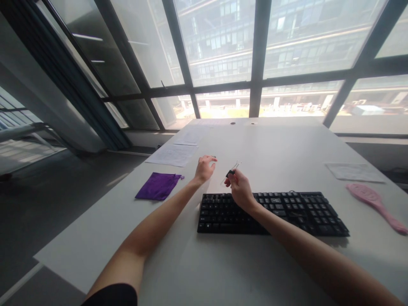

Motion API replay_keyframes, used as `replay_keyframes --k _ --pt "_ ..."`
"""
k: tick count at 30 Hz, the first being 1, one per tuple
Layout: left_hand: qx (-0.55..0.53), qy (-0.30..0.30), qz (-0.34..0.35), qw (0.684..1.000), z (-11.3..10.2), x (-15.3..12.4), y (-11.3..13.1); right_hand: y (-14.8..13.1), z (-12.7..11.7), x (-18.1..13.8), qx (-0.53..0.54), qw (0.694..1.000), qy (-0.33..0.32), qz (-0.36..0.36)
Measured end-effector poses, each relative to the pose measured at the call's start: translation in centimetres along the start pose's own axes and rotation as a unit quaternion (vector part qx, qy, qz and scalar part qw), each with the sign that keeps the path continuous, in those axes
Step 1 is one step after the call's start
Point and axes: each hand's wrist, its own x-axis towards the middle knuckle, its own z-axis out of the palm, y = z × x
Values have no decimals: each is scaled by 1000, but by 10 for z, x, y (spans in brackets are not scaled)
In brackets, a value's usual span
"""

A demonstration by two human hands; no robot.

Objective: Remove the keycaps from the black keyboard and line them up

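Nearest, we count one black keyboard (299,211). By its far edge, our right hand (241,188) pinches one wire-handled clip (230,173); we judge it light, stiff, springy, best held by its body. Slightly farther: our left hand (204,169), half-curled; whether it grips anything, we cannot tell.

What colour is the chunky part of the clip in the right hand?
The clip's chunky part looks black. See it in the head view.

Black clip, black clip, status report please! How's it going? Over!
Right hand: holding black clip. Left hand: fingers curled, grip unclear. Keyboard beneath right forearm.
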Motion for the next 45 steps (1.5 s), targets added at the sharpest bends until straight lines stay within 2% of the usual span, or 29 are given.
replay_keyframes --k 6,12,22,26,30,34,38,45 --pt "-62 -58 50 995 -30 -54 43 -3 -14 -3 -56 997 -52 -12" --pt "-105 -74 45 991 -31 -91 58 -2 -14 -5 -96 990 -98 -38" --pt "-85 -78 63 991 -28 -95 60 0 -12 -10 -148 968 -169 -108" --pt "-85 -96 65 990 -35 -101 66 1 -13 -13 -146 968 -164 -119" --pt "-68 -141 84 984 -41 -104 72 2 -14 -13 -108 980 -147 -84" --pt "-93 -156 64 981 -38 -102 71 4 -14 -12 -91 984 -136 -69" --pt "-78 -153 48 984 -35 -101 70 4 -14 -12 -78 986 -127 -74" --pt "-36 -138 66 988 -33 -106 72 6 -15 -12 -67 988 -121 -75"
